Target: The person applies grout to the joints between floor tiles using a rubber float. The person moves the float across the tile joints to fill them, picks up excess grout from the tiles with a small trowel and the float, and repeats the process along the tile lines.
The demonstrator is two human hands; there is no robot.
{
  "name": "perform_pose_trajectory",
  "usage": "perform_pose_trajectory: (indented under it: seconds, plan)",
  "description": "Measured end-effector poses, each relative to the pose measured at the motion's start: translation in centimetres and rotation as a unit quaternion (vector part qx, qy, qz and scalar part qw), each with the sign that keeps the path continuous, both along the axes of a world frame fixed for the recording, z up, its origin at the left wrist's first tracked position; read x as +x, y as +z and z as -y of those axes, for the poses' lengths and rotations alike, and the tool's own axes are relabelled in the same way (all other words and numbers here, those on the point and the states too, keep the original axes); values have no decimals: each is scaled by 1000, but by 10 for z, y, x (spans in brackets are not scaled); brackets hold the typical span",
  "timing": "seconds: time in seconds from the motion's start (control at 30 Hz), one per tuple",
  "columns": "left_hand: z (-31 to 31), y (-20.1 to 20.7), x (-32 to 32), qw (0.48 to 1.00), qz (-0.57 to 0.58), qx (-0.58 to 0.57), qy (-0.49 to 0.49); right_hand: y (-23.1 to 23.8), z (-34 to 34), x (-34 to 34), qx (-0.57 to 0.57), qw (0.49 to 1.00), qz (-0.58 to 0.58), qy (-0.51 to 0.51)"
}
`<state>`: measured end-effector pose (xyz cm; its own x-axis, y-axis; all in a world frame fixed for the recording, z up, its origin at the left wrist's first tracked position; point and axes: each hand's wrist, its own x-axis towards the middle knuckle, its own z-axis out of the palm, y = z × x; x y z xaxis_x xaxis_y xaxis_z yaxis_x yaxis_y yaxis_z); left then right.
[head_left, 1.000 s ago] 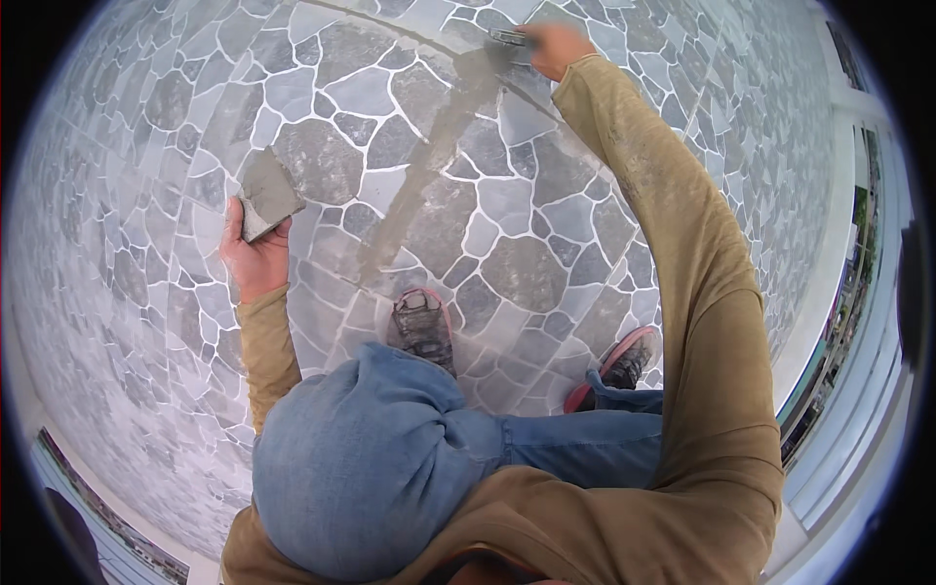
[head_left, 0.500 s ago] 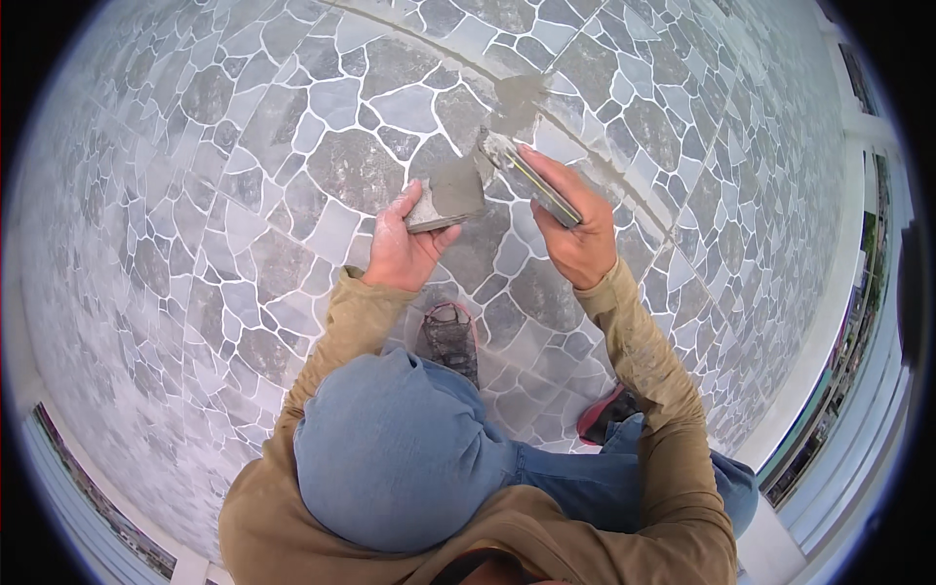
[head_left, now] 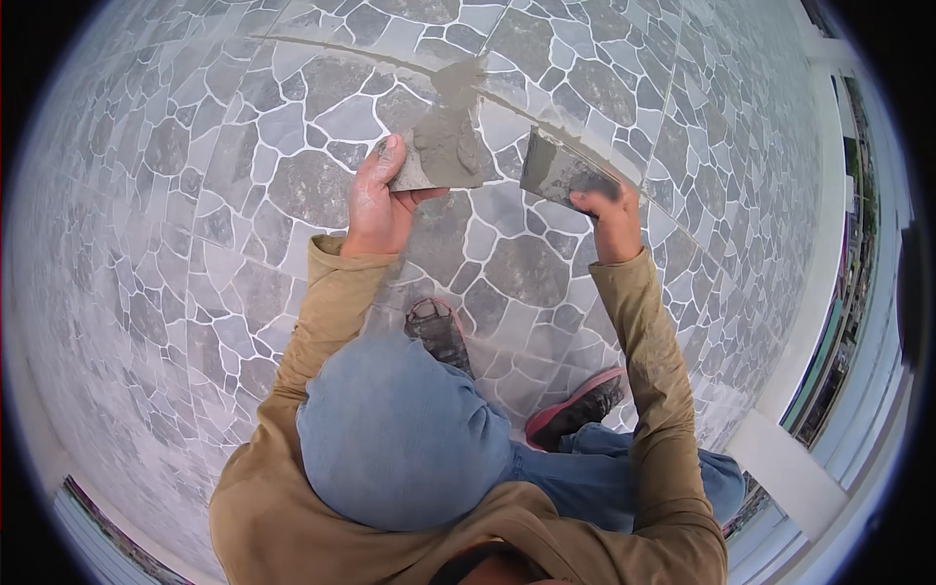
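Observation:
My left hand (head_left: 378,210) is closed on the edge of a small flat board (head_left: 414,175), thumb on top. Wet grey mortar (head_left: 448,146) is heaped over most of its face. To the right, my right hand (head_left: 614,216) grips one end of a thin rectangular float (head_left: 558,174), its mortar-smeared face turned up. A gap separates the two tools. Beyond them, a patch of grey mortar (head_left: 458,78) lies on the floor, along a mortar-filled joint (head_left: 341,47) that runs diagonally.
The floor (head_left: 312,190) has a grey stone pattern with white lines. My shoes (head_left: 441,336) are close below the hands, one knee (head_left: 390,429) raised between my arms. At the right stand a pale low kerb (head_left: 814,331) and a white post (head_left: 788,468).
The float has come away from the board and turned, so its flat face now shows. The mortar on the board is spread and rougher. Both hands have moved slightly farther out, and the view has shifted.

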<state>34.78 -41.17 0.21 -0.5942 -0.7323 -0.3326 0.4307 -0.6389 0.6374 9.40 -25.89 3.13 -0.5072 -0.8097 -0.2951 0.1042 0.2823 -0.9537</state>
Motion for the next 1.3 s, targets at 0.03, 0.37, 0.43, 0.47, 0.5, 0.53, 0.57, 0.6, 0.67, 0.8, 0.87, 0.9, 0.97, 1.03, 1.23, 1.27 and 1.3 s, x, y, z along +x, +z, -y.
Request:
perform_pose_trajectory:
  seconds: [0.03, 0.37, 0.43, 0.47, 0.5, 0.53, 0.57, 0.6, 0.67, 0.8, 0.87, 0.9, 0.97, 1.03, 1.23, 1.27, 1.3]
  plan:
    - [0, 1, 5, 1000, 7, -8, 4, 9, 1, 6, -8, 1000, 7, 4]
    - [-46, 16, 3, 983, 82, -134, 91, 6, 4, 32, 6, 928, 373, 14]
    - [-54, 13, 2, 974, 82, -207, 39, -13, 2, 21, 18, 933, 359, -9]
    - [-62, 17, 7, 973, 91, -210, 11, -21, 4, 18, 17, 935, 355, -2]
    - [-74, 15, 5, 973, 92, -212, 7, -29, -1, 11, 14, 934, 357, -4]
    - [-83, 19, 1, 983, 96, -159, 2, -31, -2, 5, 24, 942, 334, -27]
    - [-87, 22, -4, 989, 99, -106, -7, -33, -3, -3, 33, 948, 311, -53]
    - [-88, 25, -11, 992, 99, -73, 13, -34, -12, -16, 27, 946, 316, -62]
    - [-79, 13, -11, 994, 90, -59, 18, -33, -32, -37, -71, 925, 372, -20]
    - [-72, 18, -19, 997, 74, 15, -22, -5, -53, -43, -106, 953, 282, -35]
    - [-81, 15, -32, 996, 55, 52, -51, 7, -61, -43, -105, 966, 236, -27]
    - [-84, 17, -40, 994, 59, 72, -59, 17, -59, -42, -119, 972, 201, 1]
    - [-85, 20, -48, 991, 64, 95, -69, 32, -60, -39, -86, 991, 85, 65]
    - [-77, 22, -50, 988, 33, 105, -105, 36, -63, -41, -53, 989, -24, 135]
    - [-55, 38, -42, 998, 42, -18, -37, 11, -60, -48, -36, 949, -206, 235]
    - [-54, 38, -43, 998, 45, -21, -34, 11, -59, -42, -57, 989, -69, 115]
    - [-56, 37, -45, 997, 33, -65, 7, 14, -59, -34, -72, 995, 73, -12]
